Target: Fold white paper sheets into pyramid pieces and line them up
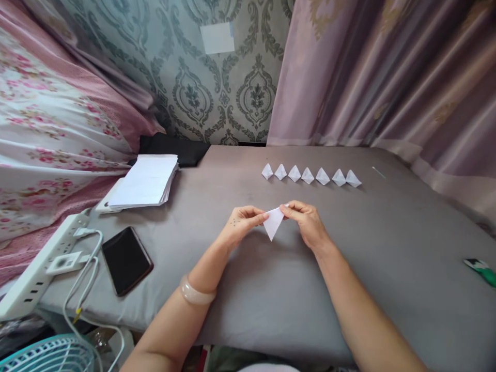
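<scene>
A small piece of folded white paper [273,223] is held up between my two hands, its point hanging down. My left hand [245,223] pinches its left upper corner between thumb and fingers. At the right upper corner, my right hand [304,219] pinches it the same way. Beyond my hands, several folded paper shapes [307,176] stand in a row on the grey cloth [294,310]. They are white and pointed on top.
On the left lie a stack of white paper [143,181], a dark phone [127,261] and a white power strip [46,263] with cables. A black cloth item [186,147] is behind the stack. A cotton-swab-like stick [378,172] and a green-handled object [482,271] lie right.
</scene>
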`<state>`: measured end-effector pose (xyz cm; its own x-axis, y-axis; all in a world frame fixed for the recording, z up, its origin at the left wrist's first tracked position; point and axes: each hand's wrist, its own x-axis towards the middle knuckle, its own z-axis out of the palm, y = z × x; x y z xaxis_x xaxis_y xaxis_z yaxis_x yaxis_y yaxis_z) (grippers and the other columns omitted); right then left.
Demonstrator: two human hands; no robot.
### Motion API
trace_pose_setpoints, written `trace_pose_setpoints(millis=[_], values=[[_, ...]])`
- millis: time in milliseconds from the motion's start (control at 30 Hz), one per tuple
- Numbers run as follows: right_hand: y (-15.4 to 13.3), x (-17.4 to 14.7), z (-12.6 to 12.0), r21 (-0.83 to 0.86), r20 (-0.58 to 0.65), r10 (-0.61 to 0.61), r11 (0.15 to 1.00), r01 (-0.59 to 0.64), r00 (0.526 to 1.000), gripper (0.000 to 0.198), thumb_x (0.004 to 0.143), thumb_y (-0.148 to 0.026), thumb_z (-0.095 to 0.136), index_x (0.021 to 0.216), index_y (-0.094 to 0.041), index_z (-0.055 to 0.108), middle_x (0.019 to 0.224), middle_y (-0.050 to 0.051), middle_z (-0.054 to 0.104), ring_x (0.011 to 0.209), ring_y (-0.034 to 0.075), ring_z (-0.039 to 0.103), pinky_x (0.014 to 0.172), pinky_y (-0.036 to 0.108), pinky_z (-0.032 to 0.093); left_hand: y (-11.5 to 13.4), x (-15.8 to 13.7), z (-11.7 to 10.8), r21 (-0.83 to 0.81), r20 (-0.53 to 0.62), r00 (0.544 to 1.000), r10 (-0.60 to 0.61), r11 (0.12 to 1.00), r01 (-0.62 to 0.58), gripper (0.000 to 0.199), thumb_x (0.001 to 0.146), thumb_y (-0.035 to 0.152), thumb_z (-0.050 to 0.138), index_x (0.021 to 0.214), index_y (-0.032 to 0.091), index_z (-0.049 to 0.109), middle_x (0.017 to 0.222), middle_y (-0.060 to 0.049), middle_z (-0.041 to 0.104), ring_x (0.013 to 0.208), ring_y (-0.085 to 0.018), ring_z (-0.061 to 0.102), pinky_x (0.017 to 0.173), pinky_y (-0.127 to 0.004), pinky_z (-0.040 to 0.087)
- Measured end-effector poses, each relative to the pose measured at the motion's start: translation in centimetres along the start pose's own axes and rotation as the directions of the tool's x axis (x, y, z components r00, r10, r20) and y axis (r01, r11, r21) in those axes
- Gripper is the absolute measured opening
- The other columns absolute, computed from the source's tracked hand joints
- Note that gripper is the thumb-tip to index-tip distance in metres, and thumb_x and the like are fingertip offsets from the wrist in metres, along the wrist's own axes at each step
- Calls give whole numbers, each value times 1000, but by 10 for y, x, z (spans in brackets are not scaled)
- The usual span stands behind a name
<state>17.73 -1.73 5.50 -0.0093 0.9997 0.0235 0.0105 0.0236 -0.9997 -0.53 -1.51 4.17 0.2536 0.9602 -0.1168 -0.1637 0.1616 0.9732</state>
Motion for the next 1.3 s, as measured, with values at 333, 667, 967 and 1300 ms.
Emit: trace_pose_setpoints(millis=[333, 667, 967, 1300], values=[[5, -2, 0, -204, 31, -69, 976, 74, 997, 42, 81, -51, 60, 55, -18, 59, 53, -3, 53, 54, 12, 48, 55, 26, 36, 5, -6, -1, 144, 192, 971, -145, 982, 118, 26, 65, 38, 79, 69, 14, 69, 63, -1, 59, 58, -8, 47, 56, -22, 34], [8, -10, 21, -427, -196, -391, 860, 280, 899, 30, 86, -41, 57, 100, -19, 72, 93, 8, 69, 80, 18, 62, 72, 30, 49, -8, 10, -8, -196, -145, 984, -107, 978, 77, 33, 53, 38, 86, 68, 13, 72, 64, -2, 62, 55, -7, 49, 55, -22, 39], [16, -18, 28, -742, -32, -562, 567, 358, 826, 31, 93, -32, 46, 110, -20, 70, 92, 9, 64, 89, 21, 56, 83, 34, 48, -16, 12, -6, -122, -172, 985, -23, 992, 2, 30, 58, 39, 84, 72, 14, 75, 64, -2, 64, 56, -8, 51, 57, -23, 41], [16, -23, 38, -663, -66, -528, 657, 358, 847, 27, 92, -33, 47, 95, -20, 71, 91, 8, 67, 80, 19, 58, 76, 31, 46, -13, 9, -2, 92, -288, 950, 124, 991, -101, 30, 65, 39, 78, 77, 12, 76, 62, -3, 66, 56, -9, 48, 57, -23, 38]])
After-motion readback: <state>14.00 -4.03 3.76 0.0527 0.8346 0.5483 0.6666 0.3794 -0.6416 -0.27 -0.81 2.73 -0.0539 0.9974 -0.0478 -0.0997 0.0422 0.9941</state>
